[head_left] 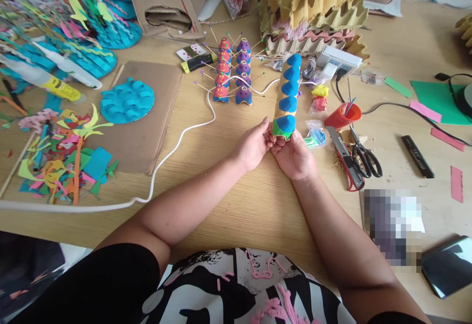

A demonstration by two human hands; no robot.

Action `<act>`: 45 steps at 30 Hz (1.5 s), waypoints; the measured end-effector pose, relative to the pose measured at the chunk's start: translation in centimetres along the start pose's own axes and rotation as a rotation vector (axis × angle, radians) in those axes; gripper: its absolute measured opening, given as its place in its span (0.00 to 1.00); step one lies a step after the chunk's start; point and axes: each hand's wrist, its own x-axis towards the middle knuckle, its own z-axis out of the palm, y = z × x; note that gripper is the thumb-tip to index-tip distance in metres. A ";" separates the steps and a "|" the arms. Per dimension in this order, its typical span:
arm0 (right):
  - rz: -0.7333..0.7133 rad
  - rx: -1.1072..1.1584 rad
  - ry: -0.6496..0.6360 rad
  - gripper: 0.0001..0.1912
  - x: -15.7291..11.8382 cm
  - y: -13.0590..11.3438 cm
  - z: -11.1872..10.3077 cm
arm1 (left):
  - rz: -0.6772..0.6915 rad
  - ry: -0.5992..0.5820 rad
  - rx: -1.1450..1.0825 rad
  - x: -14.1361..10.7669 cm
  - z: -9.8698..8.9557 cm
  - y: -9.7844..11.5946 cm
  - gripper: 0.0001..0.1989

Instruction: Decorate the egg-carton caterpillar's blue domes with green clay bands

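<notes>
A strip of egg carton (288, 88) with several blue-painted bumps and a green near end is held up at the middle of the table. My left hand (254, 143) grips its near end from the left, thumb raised beside it. From the right, my right hand (295, 157) pinches the same end, its thumb at the green part. Beyond my hands, to the left, stand a red-bumped carton strip (222, 71) and a purple-bumped one (243, 71), both with blue bases and pins sticking out.
At left, a blue disc (127, 100) lies on cardboard (162, 117) beside paper scraps (66, 162). A white cable (180, 139) crosses the table. Right are a red cup (342, 115), a cutter (344, 157), scissors (365, 159) and a phone (450, 267). Egg trays (313, 4) are stacked behind.
</notes>
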 end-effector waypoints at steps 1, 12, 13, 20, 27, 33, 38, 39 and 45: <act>-0.001 -0.006 0.000 0.22 0.0 0.0 0.1 | 0.012 -0.003 -0.002 0.0 -0.1 -0.1 0.21; 0.013 -0.024 0.028 0.23 -0.2 0.0 0.3 | -0.062 -0.007 -0.074 0.3 -0.4 0.1 0.21; 0.017 -0.023 0.028 0.24 -0.2 0.0 0.3 | -0.068 -0.007 -0.076 0.3 -0.5 0.1 0.21; -0.016 -0.064 0.022 0.24 -0.4 -0.1 0.8 | -0.062 -0.033 -0.020 0.3 -0.5 0.1 0.23; -0.074 -0.128 0.089 0.23 -0.7 0.6 1.5 | -0.043 0.036 -0.050 0.5 -0.4 -0.2 0.20; -0.123 -0.088 0.154 0.23 -0.8 0.9 2.0 | -0.001 0.036 -0.050 0.4 -0.2 -0.7 0.19; -0.130 -0.074 0.174 0.23 -0.9 1.0 2.0 | 0.016 0.010 -0.029 0.4 -0.4 -0.8 0.20; -0.129 -0.076 0.172 0.23 -0.9 0.9 2.0 | 0.017 0.010 -0.029 0.4 -0.4 -0.9 0.20; -0.121 -0.069 0.155 0.24 -0.8 0.9 1.8 | 0.006 0.015 -0.036 0.3 -0.3 -0.8 0.21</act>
